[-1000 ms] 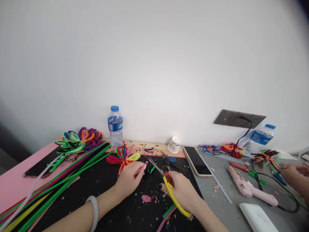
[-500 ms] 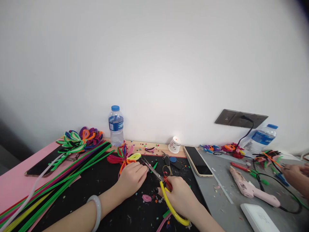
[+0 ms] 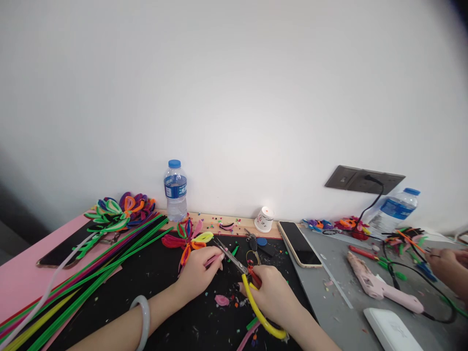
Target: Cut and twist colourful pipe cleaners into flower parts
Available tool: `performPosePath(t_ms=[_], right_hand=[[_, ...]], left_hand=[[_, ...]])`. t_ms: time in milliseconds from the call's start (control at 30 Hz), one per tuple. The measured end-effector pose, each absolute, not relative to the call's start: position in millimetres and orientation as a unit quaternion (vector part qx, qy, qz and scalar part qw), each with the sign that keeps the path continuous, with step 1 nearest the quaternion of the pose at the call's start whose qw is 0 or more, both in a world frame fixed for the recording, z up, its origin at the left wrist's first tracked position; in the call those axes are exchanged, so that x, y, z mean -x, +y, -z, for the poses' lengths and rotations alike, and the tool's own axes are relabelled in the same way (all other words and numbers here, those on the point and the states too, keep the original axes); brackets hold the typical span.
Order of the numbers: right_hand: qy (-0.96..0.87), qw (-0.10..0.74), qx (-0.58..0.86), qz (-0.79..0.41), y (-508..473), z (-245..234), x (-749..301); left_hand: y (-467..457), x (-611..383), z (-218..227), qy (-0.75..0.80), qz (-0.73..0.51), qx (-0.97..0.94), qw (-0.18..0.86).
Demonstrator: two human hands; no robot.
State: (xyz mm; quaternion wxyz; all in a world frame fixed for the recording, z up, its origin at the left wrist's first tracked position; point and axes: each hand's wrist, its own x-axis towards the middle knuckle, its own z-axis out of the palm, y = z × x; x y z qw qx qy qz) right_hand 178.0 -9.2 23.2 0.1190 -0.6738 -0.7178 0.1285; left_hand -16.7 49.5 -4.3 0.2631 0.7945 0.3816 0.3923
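Pink pipe-cleaner piece (image 3: 213, 261): pinched in the left hand (image 3: 197, 271) above the black mat (image 3: 157, 270), apparently near its end to steady it.
Scissors (image 3: 240, 266): gripped in the right hand (image 3: 274, 296), points angled far-left beside the left fingertips, seemingly for close control.
Pipe-cleaner flower (image 3: 188, 239): just beyond the left hand.
Water bottle (image 3: 176, 195): upright, far side, likely clear of elbows.

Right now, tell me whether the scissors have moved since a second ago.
Yes: judged against the white cup, the scissors in the right hand have shifted slightly left and toward the person.
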Motion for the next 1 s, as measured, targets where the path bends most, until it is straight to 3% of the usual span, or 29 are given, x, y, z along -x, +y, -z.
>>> performPosePath(t_ms=[133,567,1000], right_hand=[[-0.722,0.120,0.669,-0.128,-7,-24,-181],[-0.768,0.113,0.618,-0.126,-2,-40,-189],[-0.833,0.117,0.527,-0.123,-4,-46,-192]], left_hand=[[53,16,0,0.370,-0.400,-0.723,0.426],[59,16,6,0.235,-0.370,-0.412,0.799],[55,28,11,0.108,-0.235,-0.319,0.912]])
